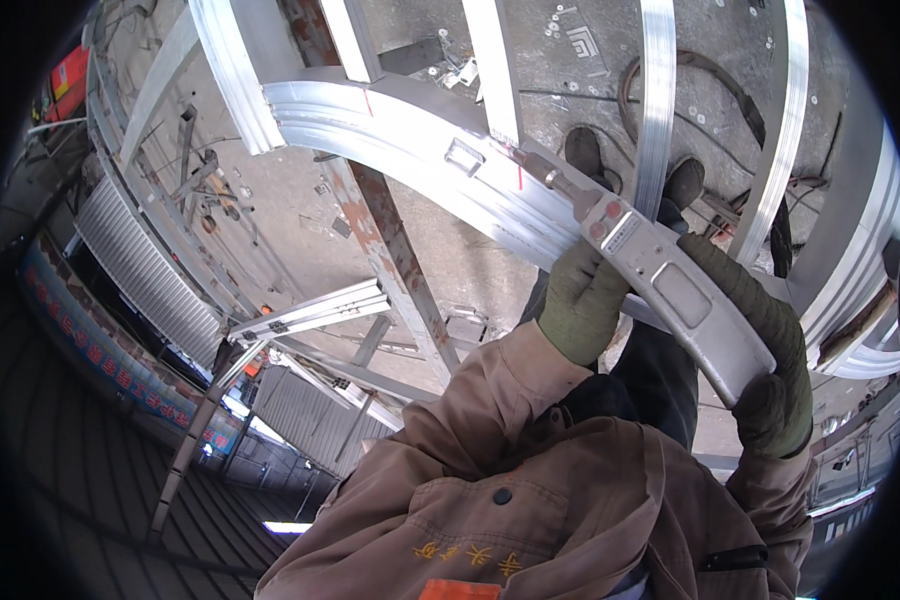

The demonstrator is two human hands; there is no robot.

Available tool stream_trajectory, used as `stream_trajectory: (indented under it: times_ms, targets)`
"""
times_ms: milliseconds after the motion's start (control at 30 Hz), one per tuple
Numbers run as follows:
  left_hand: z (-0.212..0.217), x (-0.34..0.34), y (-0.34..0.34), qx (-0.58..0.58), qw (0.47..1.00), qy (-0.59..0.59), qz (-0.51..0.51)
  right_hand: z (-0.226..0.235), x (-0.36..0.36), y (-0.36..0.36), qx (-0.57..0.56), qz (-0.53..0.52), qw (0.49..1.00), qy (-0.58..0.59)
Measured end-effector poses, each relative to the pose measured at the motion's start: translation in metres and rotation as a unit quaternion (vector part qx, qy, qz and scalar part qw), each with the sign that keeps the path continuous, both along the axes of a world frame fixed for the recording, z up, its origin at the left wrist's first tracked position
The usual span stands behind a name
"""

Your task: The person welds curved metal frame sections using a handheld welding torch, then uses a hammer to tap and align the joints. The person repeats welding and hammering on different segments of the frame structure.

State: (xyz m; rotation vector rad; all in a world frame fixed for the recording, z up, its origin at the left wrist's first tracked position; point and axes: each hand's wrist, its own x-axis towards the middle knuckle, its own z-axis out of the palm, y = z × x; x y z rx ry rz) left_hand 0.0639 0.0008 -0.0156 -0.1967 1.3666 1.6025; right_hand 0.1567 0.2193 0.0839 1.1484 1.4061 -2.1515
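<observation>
A silver, box-shaped handheld tool (685, 295) with a narrow front nozzle lies diagonally before me; it looks like a laser welding gun. My right hand (782, 370), in a green glove, wraps around its rear and far side, thumb near the back end. Under the front of the body is my left hand (580, 305), also gloved, with curled fingers partly hidden. The nozzle tip reaches the curved aluminium profile (410, 150), where a straight bar (495, 70) joins it. A square cut-out (464, 157) and red marks show on the profile near the tip.
Several aluminium bars (658, 90) run away from the profile. A rusty steel beam (395, 260) passes below it. Shoes (684, 183) of a person appear beyond the frame, beside a looped cable (740, 90). Corrugated sheets (150, 265) and metal framing lie at the left.
</observation>
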Motion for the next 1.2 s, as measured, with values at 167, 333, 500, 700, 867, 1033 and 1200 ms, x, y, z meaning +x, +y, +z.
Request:
stream_trajectory:
  times_ms: [167, 333, 500, 700, 867, 1033, 1200]
  targets:
    - [-0.002, 0.000, -0.003, -0.005, 1.000, -0.005, -0.009, 0.000, 0.003, 0.000, 0.003, 0.008, 1.000, -0.003]
    - [0.003, -0.002, 0.003, -0.010, 1.000, 0.000, 0.001, 0.000, 0.002, 0.000, 0.029, 0.045, 0.998, 0.016]
    - [0.001, -0.002, 0.000, -0.001, 1.000, -0.003, -0.002, -0.001, 0.011, 0.003, 0.113, 0.120, 0.985, 0.056]
    - [0.001, -0.002, 0.000, -0.020, 1.000, -0.016, -0.002, -0.001, 0.009, 0.001, 0.077, 0.067, 0.995, 0.019]
    - [0.004, -0.005, 0.003, -0.025, 0.999, -0.023, -0.010, 0.000, -0.005, 0.007, 0.057, 0.103, 0.992, 0.053]
    - [0.005, -0.007, 0.003, -0.026, 0.999, -0.015, -0.029, -0.003, -0.004, 0.007, 0.009, 0.082, 0.995, 0.059]
    - [0.003, -0.005, 0.001, -0.007, 1.000, -0.020, -0.018, -0.003, -0.002, 0.004, 0.025, 0.065, 0.996, 0.050]
